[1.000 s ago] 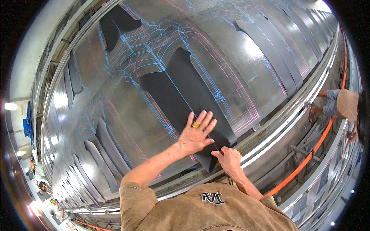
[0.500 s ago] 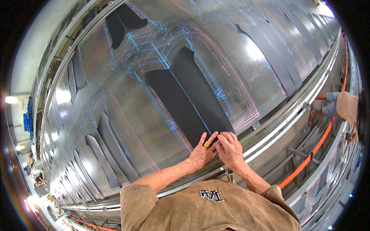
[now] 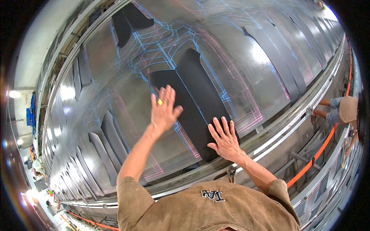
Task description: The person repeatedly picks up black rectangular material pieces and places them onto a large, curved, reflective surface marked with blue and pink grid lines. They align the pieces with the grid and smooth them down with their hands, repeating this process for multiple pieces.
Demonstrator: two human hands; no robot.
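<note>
Two dark fabric panels (image 3: 189, 101) lie side by side on a long grey table (image 3: 231, 84) marked with blue and pink lines. My right hand (image 3: 225, 140) rests flat, fingers spread, on the near end of the right panel. Over the left edge of the left panel is my left hand (image 3: 163, 109), fingers stretched out and a yellow band on one of them. Whether the left palm touches the fabric, I cannot tell. Neither hand holds anything.
More dark panels (image 3: 131, 23) lie at the far side, with grey ones (image 3: 275, 57) to the right and others (image 3: 102, 150) to the left. A metal rail (image 3: 281, 131) edges the table. Beyond an orange strip (image 3: 304, 171), another person (image 3: 347, 109) is at the right.
My hands were together at the panels' near end, fingertips bent. Now they are apart: the left has moved up and left, the right lies flat on the fabric.
</note>
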